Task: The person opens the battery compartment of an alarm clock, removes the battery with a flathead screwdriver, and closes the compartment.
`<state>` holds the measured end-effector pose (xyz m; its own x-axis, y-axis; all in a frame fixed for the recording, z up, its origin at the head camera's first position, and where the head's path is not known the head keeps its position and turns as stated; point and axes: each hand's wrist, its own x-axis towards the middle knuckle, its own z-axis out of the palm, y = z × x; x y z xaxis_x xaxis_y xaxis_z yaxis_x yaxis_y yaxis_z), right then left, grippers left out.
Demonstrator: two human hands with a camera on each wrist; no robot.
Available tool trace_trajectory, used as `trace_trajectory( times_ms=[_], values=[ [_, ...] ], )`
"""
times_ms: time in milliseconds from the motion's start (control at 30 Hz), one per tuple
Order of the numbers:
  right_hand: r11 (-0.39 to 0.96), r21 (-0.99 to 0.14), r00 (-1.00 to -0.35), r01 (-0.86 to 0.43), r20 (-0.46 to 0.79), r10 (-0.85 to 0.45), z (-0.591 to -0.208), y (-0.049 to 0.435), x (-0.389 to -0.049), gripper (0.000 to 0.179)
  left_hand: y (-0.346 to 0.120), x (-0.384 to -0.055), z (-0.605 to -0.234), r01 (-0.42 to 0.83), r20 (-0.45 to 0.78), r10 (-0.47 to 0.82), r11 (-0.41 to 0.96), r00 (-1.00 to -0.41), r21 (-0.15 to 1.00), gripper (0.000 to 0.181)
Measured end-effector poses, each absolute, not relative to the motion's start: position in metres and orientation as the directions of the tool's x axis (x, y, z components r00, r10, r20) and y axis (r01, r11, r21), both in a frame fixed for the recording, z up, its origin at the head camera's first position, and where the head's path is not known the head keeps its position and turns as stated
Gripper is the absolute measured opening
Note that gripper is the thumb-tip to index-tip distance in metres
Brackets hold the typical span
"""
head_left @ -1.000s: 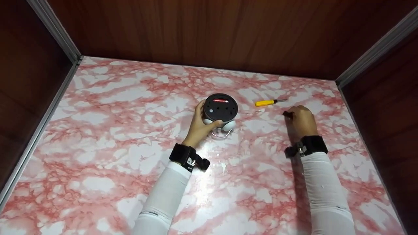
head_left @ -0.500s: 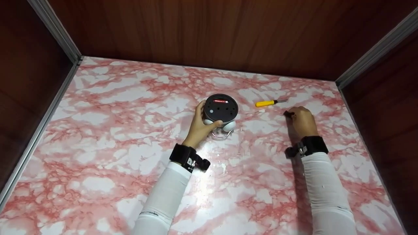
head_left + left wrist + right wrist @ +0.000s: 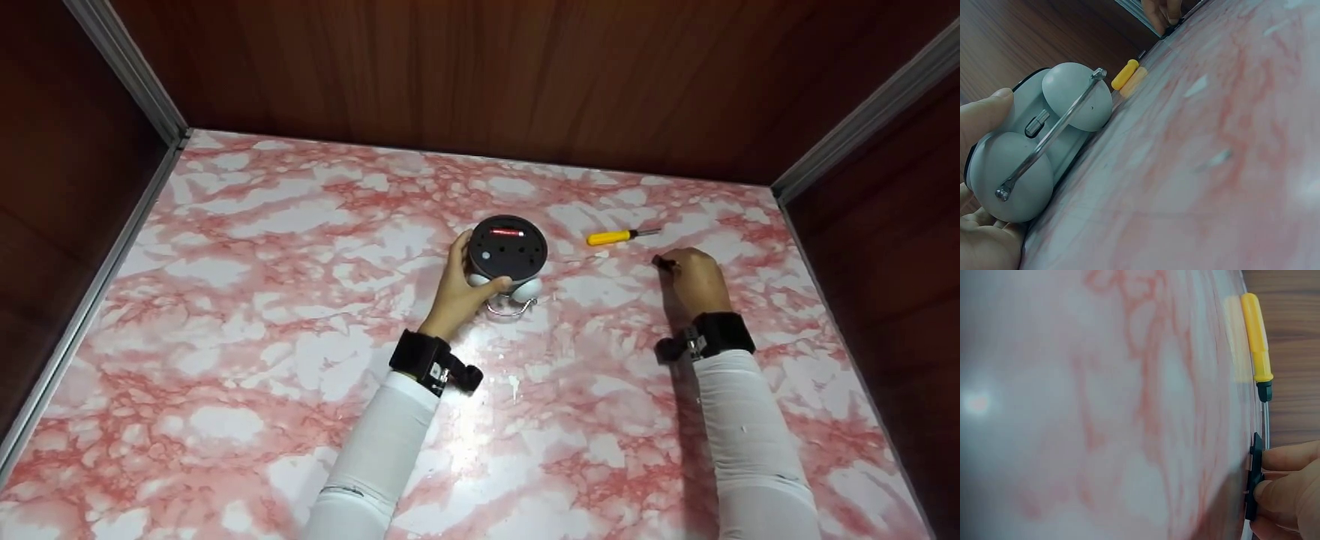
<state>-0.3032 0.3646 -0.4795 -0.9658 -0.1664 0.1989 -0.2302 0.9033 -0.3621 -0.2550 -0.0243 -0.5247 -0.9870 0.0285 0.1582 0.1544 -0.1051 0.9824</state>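
Observation:
A twin-bell alarm clock [image 3: 508, 259] lies face down on the marbled table, its black back up and a red battery [image 3: 507, 232] showing in the uncovered slot. My left hand [image 3: 466, 289] grips its rim, thumb near the bells. In the left wrist view the white bells [image 3: 1077, 95] and the metal handle [image 3: 1050, 138] face the camera. Off to the right, my right hand [image 3: 697, 279] pinches a small black battery cover [image 3: 1254, 478] at the table surface. Just beyond that hand lies a yellow-handled screwdriver [image 3: 609, 238], its shaft pointing right.
Dark wood panels [image 3: 480, 82] enclose the table at the back and both sides, with metal strips [image 3: 127, 67] at the corners. The pink and white tabletop [image 3: 262, 352] spreads in front of and between the hands.
Almost nothing differs. My right hand has shifted very slightly, with the black cover still pinched; my left hand and the clock stay in place.

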Motion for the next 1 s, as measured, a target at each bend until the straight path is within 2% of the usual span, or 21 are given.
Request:
trace_trajectory(
  times_ms=[467,1000],
  values=[
    [0.910,-0.378,-0.980,-0.173,0.156,-0.121,-0.4788,0.3638,-0.3029,0.030,-0.0254,-0.2536,-0.5222,0.141,0.145,0.039,-0.089,-0.989,0.986,0.097],
    [0.902,-0.331,-0.950,-0.278,0.235,-0.206,-0.4826,0.3633,-0.3056,0.026,-0.0254,-0.2531,-0.5222,0.138,0.143,0.033,-0.113,-0.989,0.984,0.096]
  ],
)
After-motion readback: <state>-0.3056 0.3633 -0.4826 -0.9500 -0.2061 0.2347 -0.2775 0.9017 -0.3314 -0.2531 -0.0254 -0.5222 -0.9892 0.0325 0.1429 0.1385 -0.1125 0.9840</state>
